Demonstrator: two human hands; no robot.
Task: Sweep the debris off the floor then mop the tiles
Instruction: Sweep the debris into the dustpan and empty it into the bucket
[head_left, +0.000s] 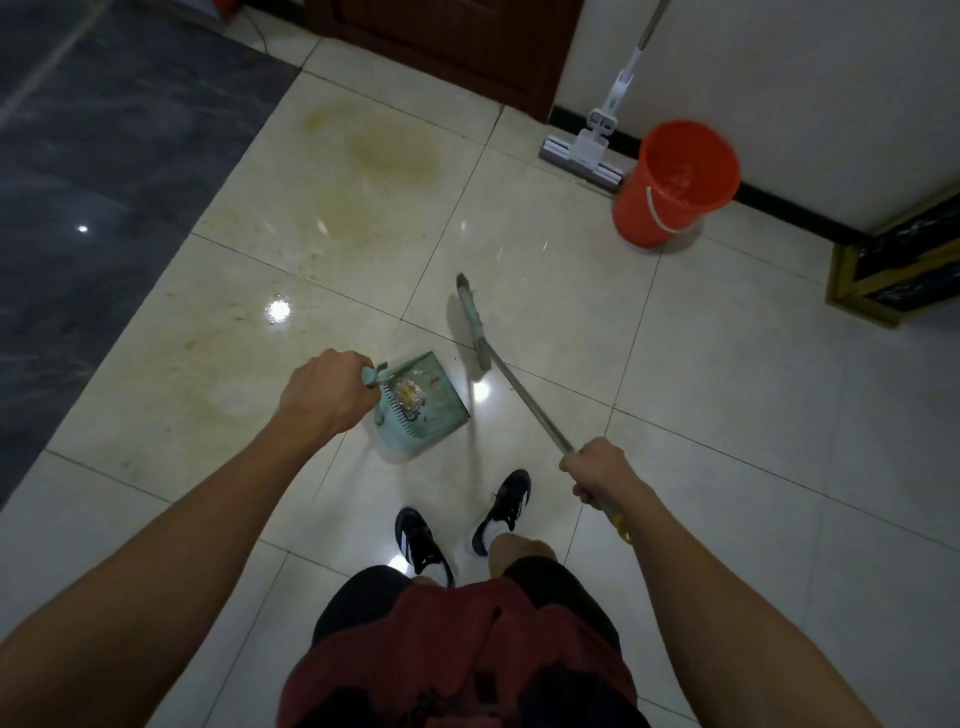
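- I see shiny, smooth pale floor tiles (675, 364), stained dull yellow toward 12 o'clock.
- The dustpan (436, 400) looks like scuffed green plastic.
- The broom (519, 395) pole looks like grey metal.
- At 2 o'clock, the bucket (675, 182) looks like smooth orange plastic.

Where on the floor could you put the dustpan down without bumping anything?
Bare tiles lie right of the broom, between it and the gold-framed stand. More lie left of the dustpan, toward the dark floor. It is crowded by the wall, where the mop and orange bucket stand.
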